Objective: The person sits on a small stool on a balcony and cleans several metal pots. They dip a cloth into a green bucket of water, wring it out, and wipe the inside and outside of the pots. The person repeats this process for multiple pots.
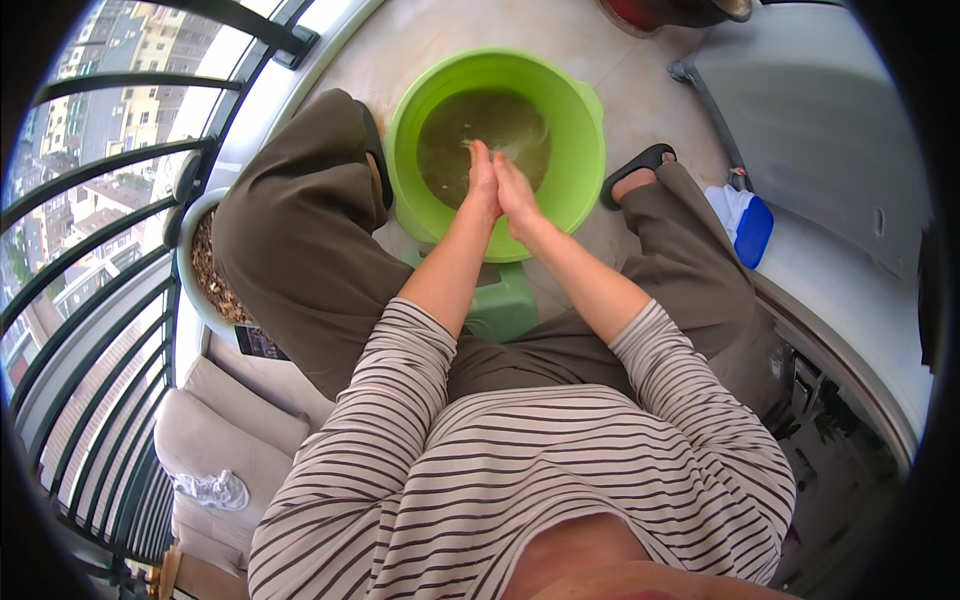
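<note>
A lime-green plastic basin (574, 180) stands on the floor between my feet, holding murky brownish water (450, 135) with some pale bits or froth at the surface. Over the near part of the water, my left hand (484, 176) and my right hand (514, 187) are pressed together along the palms, fingers stretched toward the far side. Which arm ends in which hand follows from the sleeves: the left-side arm in the picture bears the one, the right-side arm the other. Whether something small lies between the palms cannot be told. A green plastic stool (506, 304) shows below the basin.
Dark metal railing (135, 146) runs along the left. Beside my knee stands a round planter (191, 277) of wood chips, with a dark phone-like object (257, 342) near it. A beige armchair (217, 435) is behind. At right are a grey panel (810, 135) and a blue-lidded container (754, 232).
</note>
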A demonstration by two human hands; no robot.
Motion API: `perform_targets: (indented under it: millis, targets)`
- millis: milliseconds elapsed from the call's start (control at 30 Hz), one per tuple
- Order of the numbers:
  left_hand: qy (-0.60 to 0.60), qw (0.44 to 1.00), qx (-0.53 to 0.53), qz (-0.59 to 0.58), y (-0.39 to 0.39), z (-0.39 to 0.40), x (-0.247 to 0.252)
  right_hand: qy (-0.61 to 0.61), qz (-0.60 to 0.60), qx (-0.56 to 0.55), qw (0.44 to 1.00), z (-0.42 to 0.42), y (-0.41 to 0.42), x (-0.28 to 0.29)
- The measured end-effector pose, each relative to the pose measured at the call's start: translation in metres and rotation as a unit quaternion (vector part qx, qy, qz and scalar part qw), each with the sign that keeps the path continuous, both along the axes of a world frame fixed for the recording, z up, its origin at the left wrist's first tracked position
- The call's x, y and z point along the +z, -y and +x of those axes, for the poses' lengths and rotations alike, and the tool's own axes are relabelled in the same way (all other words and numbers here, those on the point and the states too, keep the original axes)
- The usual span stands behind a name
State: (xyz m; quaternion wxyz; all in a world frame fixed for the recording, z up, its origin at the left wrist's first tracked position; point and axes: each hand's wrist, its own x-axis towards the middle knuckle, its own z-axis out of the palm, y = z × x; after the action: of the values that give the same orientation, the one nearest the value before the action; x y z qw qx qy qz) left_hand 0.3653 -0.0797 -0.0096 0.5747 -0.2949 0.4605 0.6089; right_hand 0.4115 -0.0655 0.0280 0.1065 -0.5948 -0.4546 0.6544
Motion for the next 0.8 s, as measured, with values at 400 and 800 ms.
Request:
perform_targets:
  millis: [400, 800]
  targets:
    - [-0.028, 0.997, -0.077, -0.006, 0.001, -0.005, 0.008, -0.082, -0.049, -0.099, 0.99, -0.008, 0.01, 0.025]
    - [-0.052, 0.981, -0.141, 0.12, -0.01, 0.017, 0.022, -0.109, -0.021, -0.154, 0.982, 0.005, -0.029, 0.006]
